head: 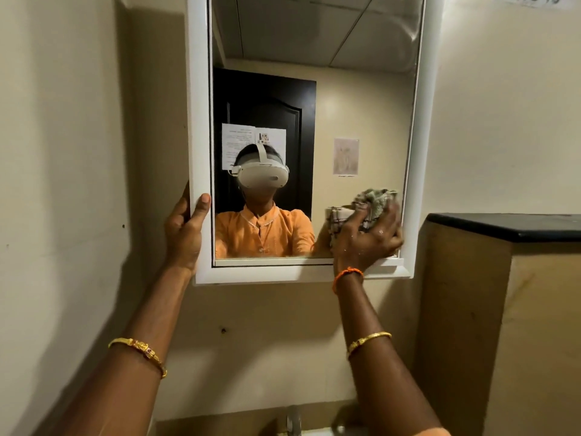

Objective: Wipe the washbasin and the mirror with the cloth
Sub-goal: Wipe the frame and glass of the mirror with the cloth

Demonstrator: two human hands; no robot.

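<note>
Cream wall (78, 152) fills the view, bare and open from 7 to 11 o'clock. Mirror (314, 121) in a white frame (198, 121) hangs at centre to 12 o'clock; the frame's top edge is cut off by the picture. Glass is mostly clear of hands, with free room across its upper and left parts. A smeared patch shows near the top right corner of the glass.

A wood-toned partition (471, 325) with a dark top (518, 226) stands at 3 to 4 o'clock, just beside the frame's right edge, so there is little side room there.

Left hand (185, 234) at 9 o'clock grips the frame's left edge near the lower corner: thumb across the front, fingers wrapped behind and hidden. Right hand (367, 237) at 3 o'clock sits in the lower right corner of the glass, fingers curled round a bunched checked cloth (374, 202) and pressing it to the mirror, close to the right and bottom edges of the frame.

Gold bangles on both forearms; an orange thread (347, 273) on the right wrist.

At 6 o'clock, the bottom edge shows a metal tap (294, 420) and what may be the washbasin rim, too cropped to be sure.
</note>
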